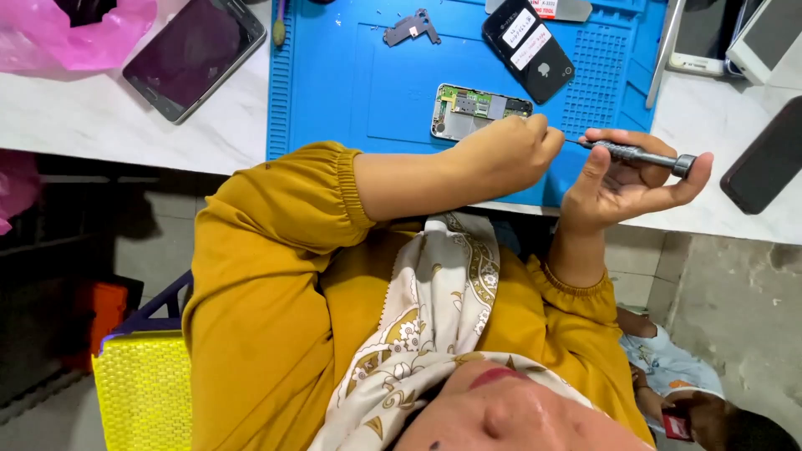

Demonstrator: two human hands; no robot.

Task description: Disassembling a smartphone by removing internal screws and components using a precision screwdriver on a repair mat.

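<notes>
A: Item one, hands?
B: Left hand (501, 154), fingers pinched shut at the tip of the screwdriver (637, 155), beside the opened phone (478, 109). Right hand (622, 179), curled loosely about the screwdriver's grey handle, forefinger capping its end.
A: Location of the phone?
B: On the blue mat (334, 83), near its front edge, circuit board exposed.
A: Other stock?
B: Black phone (528, 48) at the mat's far edge; metal bracket (411, 28) alongside; dark tablet (194, 52) on the worktop's left.
</notes>
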